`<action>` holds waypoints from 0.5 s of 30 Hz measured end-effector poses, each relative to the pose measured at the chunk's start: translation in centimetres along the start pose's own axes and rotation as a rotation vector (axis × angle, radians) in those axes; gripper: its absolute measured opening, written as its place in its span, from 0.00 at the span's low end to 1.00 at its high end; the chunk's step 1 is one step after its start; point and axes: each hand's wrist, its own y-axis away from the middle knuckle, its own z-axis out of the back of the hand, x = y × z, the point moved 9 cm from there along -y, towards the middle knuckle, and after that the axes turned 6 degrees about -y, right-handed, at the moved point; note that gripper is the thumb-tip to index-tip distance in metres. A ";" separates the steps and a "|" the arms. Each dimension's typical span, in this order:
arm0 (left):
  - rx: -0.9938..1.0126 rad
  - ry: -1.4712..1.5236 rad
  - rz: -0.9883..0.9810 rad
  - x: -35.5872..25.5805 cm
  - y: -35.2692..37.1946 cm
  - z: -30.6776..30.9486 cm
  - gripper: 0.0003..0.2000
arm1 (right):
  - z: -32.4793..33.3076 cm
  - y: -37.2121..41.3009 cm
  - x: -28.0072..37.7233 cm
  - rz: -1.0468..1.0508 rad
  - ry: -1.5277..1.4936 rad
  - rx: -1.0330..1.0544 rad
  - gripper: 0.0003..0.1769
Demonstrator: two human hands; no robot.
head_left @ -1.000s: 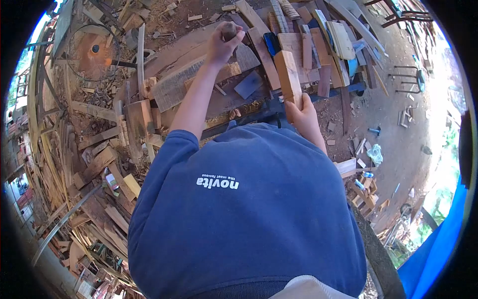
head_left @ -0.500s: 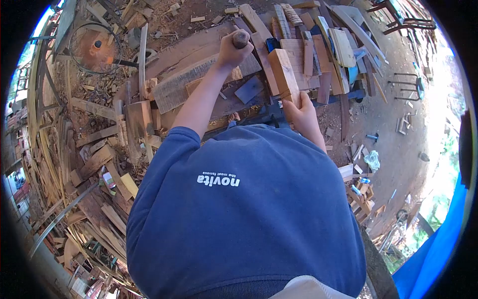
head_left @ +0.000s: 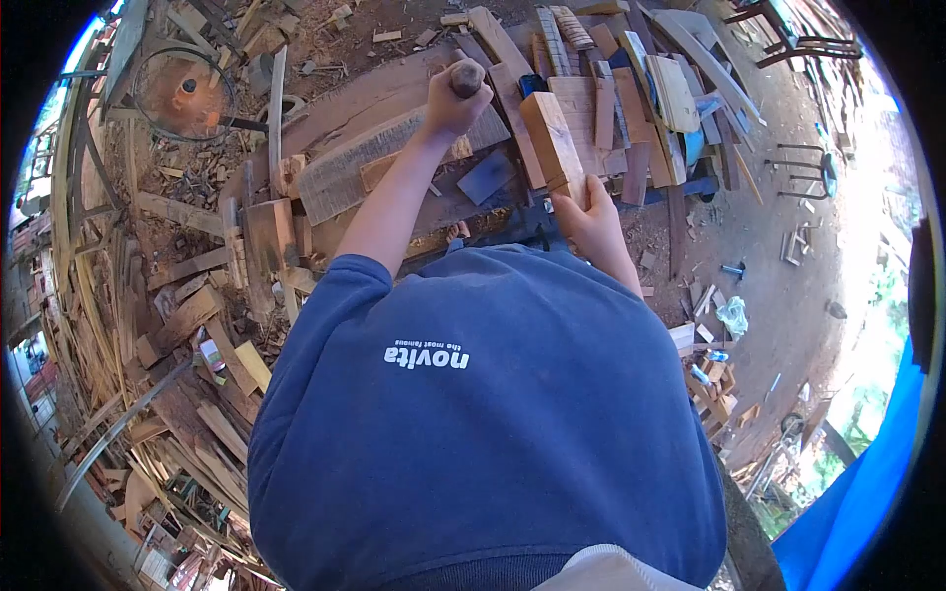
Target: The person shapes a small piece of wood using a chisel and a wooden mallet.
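Observation:
My left hand (head_left: 453,110) is closed in a fist around a dark, round-ended wooden handle (head_left: 466,78). Its rounded end faces up towards me, and whatever lies below the fist is hidden. A thick, squared wooden block (head_left: 552,143) is gripped near its lower end by my right hand (head_left: 596,219), thumb along its side. The block slants up and left, its far end a short way right of the left fist. Under my left forearm lie a rough grey board (head_left: 345,177) and a narrower, lighter wood piece (head_left: 377,171).
Wooden slats and offcuts (head_left: 601,98) crowd the bench beyond the block. A dark flat piece (head_left: 488,177) lies between my arms. Scrap wood (head_left: 187,325) is heaped on the left, near a wire-guarded orange object (head_left: 187,87). An upturned stool (head_left: 826,172) lies on the right.
The right hand and block have shifted slightly left, and the view has moved a little. Both hands keep the same holds.

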 end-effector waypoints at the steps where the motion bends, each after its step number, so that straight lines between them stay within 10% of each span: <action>1: -0.012 0.001 0.003 0.0 0.0 0.1 0.04 | 0.0 0.0 -0.2 -0.010 0.019 0.002 0.25; 15: -0.023 -0.010 0.092 0.7 0.0 0.0 0.04 | -0.1 0.0 0.8 0.011 -0.018 0.015 0.24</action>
